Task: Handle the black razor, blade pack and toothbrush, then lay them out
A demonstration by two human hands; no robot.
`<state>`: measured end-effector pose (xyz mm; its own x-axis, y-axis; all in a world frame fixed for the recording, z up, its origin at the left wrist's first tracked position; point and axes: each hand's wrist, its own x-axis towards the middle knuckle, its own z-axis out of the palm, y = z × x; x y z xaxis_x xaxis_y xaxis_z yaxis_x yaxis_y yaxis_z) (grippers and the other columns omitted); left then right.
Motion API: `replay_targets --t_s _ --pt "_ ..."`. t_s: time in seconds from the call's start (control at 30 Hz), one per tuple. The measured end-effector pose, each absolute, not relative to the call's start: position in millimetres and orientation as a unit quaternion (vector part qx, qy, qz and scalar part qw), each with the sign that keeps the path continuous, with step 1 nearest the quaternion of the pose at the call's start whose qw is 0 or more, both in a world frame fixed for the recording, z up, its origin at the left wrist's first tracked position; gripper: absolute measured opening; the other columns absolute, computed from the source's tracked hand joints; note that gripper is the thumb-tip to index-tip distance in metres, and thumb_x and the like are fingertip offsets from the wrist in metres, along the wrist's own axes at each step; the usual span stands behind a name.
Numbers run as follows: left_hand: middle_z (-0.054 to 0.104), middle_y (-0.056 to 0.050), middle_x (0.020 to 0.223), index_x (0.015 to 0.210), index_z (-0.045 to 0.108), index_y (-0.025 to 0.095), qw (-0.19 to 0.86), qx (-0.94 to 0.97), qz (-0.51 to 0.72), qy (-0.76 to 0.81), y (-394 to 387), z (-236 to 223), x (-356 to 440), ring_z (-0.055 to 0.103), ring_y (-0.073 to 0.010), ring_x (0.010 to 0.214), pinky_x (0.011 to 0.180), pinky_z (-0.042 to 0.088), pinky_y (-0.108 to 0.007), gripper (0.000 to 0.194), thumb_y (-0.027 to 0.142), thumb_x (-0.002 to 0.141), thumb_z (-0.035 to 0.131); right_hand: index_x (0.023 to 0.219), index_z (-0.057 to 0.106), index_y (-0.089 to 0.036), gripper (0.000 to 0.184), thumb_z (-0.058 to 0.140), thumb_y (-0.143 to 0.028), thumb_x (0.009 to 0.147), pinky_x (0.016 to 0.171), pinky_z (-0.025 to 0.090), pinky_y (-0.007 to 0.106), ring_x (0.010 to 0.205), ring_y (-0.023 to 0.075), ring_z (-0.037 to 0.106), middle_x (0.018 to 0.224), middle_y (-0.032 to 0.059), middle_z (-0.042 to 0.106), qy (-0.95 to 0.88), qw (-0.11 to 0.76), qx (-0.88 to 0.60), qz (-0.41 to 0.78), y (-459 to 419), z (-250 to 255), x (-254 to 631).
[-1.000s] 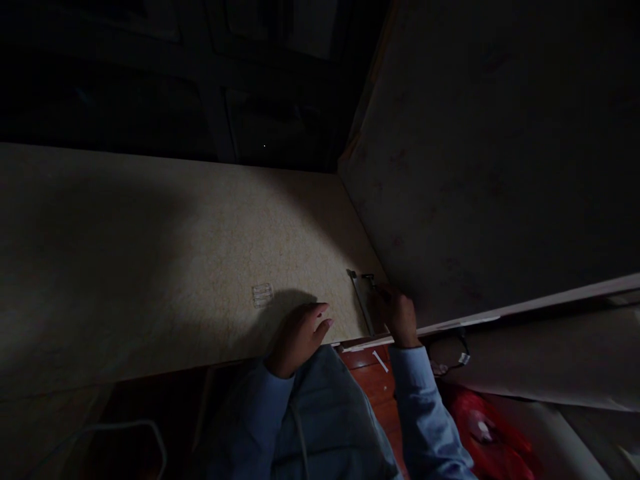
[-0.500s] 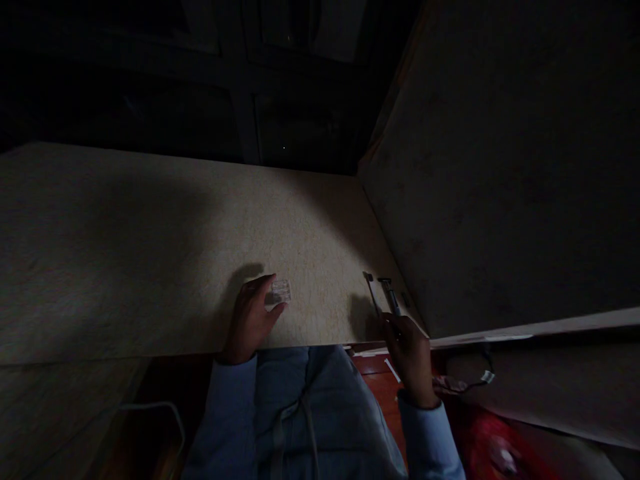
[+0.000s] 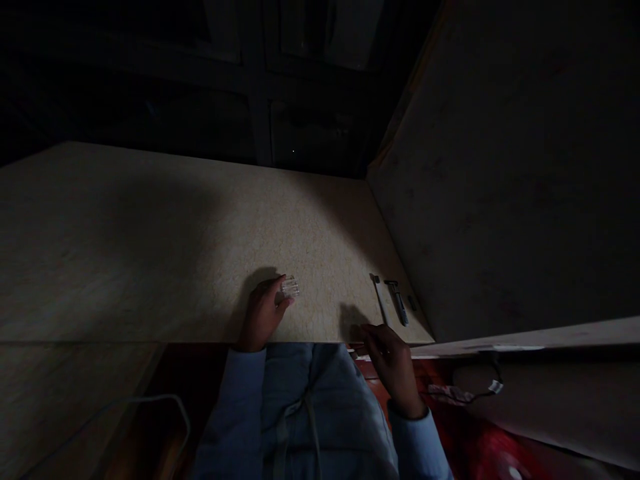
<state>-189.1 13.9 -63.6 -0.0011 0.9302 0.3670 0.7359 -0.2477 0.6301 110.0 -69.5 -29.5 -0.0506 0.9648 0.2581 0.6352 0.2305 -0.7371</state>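
Observation:
My left hand [image 3: 265, 311] is on the tabletop [image 3: 175, 267] near its front edge, thumb and fingers closed around a small, clear, ribbed block-like piece [image 3: 290, 287] whose kind I cannot make out. My right hand [image 3: 390, 353] hovers by the front edge with thumb and fingertips pinched together; whether anything is between them is hidden. Just beyond it lies a toothbrush [image 3: 382, 300] with a pale handle and dark bristles. To the right of the brush is a razor [image 3: 399, 303], head pointing away from me. A small dark piece [image 3: 413, 303] rests beside the razor.
A wall panel [image 3: 500, 200] borders the table on the right, and a dark glazed frame [image 3: 257, 120] stands behind it. Below on the right are a cable with a white tag [image 3: 495, 386] and something red [image 3: 493, 443]. A pale cable [image 3: 150, 399] hangs at lower left.
My right hand has moved left and toward me, away from the toothbrush and razor, which now show more fully. My left hand stays on the clear piece. The view has shifted slightly.

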Motion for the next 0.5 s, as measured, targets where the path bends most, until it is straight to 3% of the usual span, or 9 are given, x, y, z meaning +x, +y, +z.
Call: replay_targets --t_s 0.5 --pt "0.066 -0.012 0.127 0.135 0.06 0.021 0.154 0.708 0.388 0.569 -2 -46 -170 0.061 -0.0284 0.119 0.104 0.051 -0.048 0.055 0.015 0.082 0.074 0.099 0.074 -0.018 0.024 0.057 -0.034 0.099 0.063 0.05 0.024 0.073 0.0146 0.066 0.085 0.0064 0.069 -0.697 0.388 -0.545 0.259 -69 -23 95"
